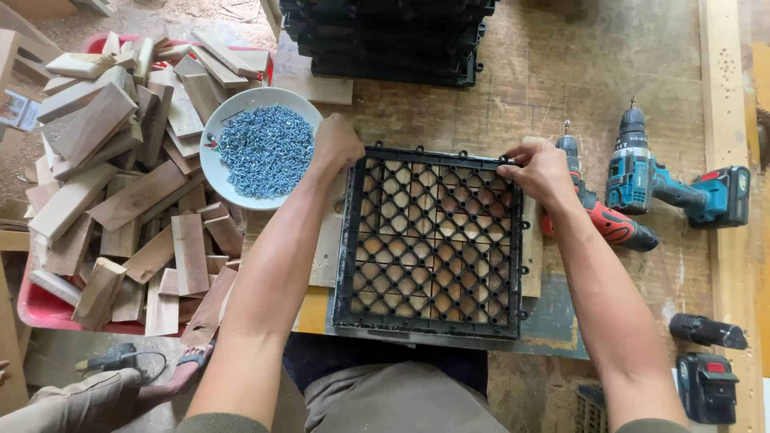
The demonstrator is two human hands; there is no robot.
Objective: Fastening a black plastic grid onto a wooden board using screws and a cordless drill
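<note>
A square black plastic grid tile [433, 240] lies on wooden slats on the workbench in front of me. My left hand [335, 144] rests on its far left corner, fingers curled over the edge. At the far right corner, my right hand [541, 170] pinches the rim of the grid. A white bowl [215, 164] full of small silver screws [266, 150] sits just left of my left hand.
A red tray [36, 309] piled with short wooden blocks [120, 176] fills the left. A stack of black grid tiles [389, 40] stands at the far edge. To the right lie a red drill [609, 224], a teal drill [650, 176] and two batteries [706, 385].
</note>
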